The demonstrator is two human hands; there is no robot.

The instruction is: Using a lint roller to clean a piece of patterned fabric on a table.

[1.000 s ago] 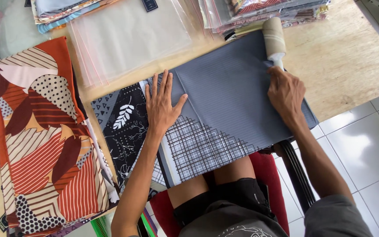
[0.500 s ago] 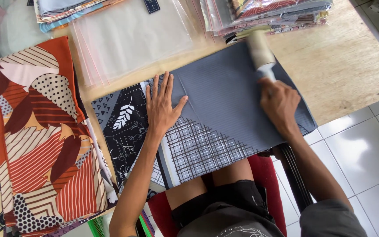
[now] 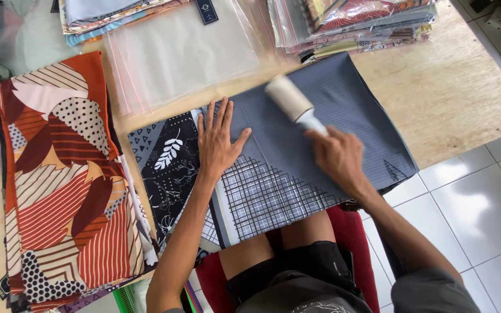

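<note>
Seen from above, nearest to us are our knees and a red seat. Over them hangs the edge of a folded grey cloth with checked and black leaf-patterned panels, spread on the wooden surface. Our left hand lies flat on the cloth, fingers spread, gripping nothing. Our right hand is closed around the handle of a lint roller, whose pale, motion-blurred drum rests on the grey panel. To the left lies a stack of orange patterned fabric. Farther off we see clear plastic bags and piles of packaged fabrics.
</note>
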